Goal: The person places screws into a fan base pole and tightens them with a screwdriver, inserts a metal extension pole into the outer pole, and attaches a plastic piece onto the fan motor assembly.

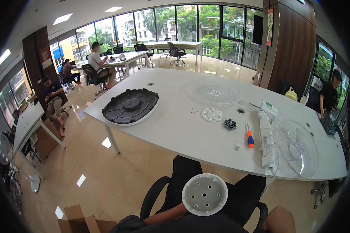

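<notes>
A white round plastic fan part (205,194), its face dotted with several holes, is held up over my lap. My left hand is hidden behind it; only the left wrist and forearm (169,214) show, running up to its edge. My right hand is out of view; a bare part of what seems my right arm (280,220) shows at the lower right. On the table ahead lie a white fan body with a coiled cord (267,141), an orange and blue screwdriver (250,140), a dark knob (230,124) and a white slotted disc (212,114).
The white table (175,136) also carries a black round fan base (131,106), a clear fan grille (214,92), and a grille with blades (298,148). A cardboard box (83,221) sits on the floor at left. A person (330,95) stands at the far right; others sit behind.
</notes>
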A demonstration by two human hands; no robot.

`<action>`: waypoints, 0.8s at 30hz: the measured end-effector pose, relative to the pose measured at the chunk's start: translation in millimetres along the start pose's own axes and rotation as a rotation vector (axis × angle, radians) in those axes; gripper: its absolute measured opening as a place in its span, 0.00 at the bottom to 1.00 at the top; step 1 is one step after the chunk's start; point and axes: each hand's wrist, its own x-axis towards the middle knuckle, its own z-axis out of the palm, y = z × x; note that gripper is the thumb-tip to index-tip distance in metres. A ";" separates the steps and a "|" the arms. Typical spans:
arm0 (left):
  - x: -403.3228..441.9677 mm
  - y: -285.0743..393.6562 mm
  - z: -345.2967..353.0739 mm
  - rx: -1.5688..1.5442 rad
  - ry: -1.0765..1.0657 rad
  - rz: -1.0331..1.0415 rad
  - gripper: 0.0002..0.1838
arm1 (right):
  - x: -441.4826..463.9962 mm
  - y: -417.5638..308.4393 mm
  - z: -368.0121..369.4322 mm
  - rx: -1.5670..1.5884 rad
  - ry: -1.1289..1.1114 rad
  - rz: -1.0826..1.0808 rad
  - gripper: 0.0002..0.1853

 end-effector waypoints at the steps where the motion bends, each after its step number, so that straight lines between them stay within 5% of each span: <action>1: 0.1 -1.4 -0.7 -0.005 0.009 -0.009 0.22 | -0.7 1.6 -1.9 -0.006 -0.003 0.002 0.10; 24: -42.4 -22.1 20.8 -0.223 0.055 -0.221 0.22 | 56.2 -24.5 27.5 -0.299 -0.201 0.093 0.11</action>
